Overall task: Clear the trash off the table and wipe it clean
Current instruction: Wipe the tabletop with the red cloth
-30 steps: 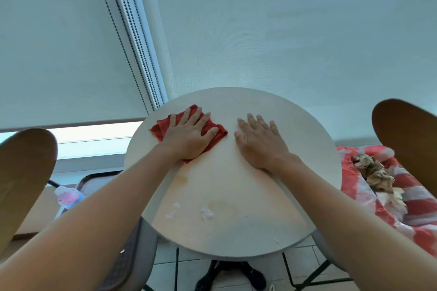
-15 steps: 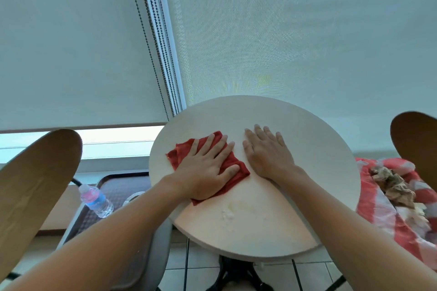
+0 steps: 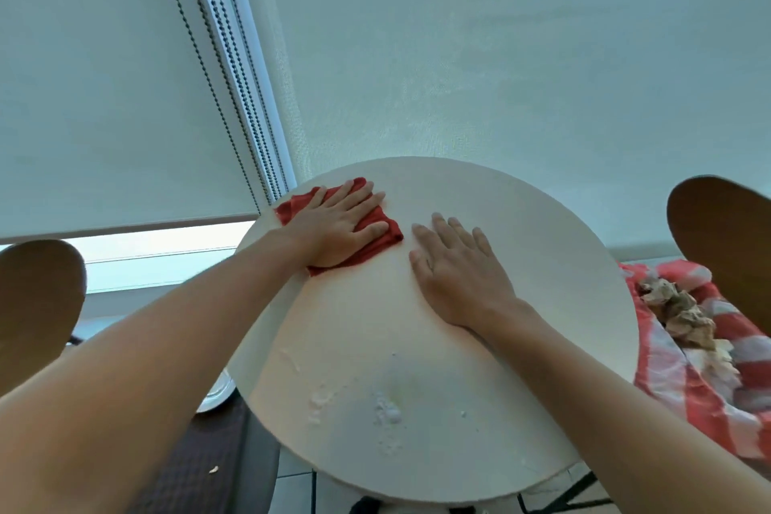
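Note:
A round white table [image 3: 521,221] fills the middle of the head view. My left hand [image 3: 338,227] presses flat, fingers straight, on a red cloth [image 3: 386,227] at the table's far left edge. Just right of the cloth, my right hand [image 3: 457,275] lies flat on the bare tabletop with fingers spread. White crumbs and wet smears [image 3: 386,413] sit on the near part of the table. Crumpled brown paper trash [image 3: 684,315] lies in a red-and-white striped bag [image 3: 688,388] beside the table's right edge.
Brown chair backs stand at the left [image 3: 37,305] and the right [image 3: 726,238]. A dark seat [image 3: 208,451] and a white plate rim [image 3: 217,392] are below the table's left side. Window blinds with bead chains [image 3: 217,75] hang behind. Tiled floor shows underneath.
My left hand slid the red cloth toward me and right, then back out to the table's far left edge. My right hand stayed flat on the tabletop. The camera shifted.

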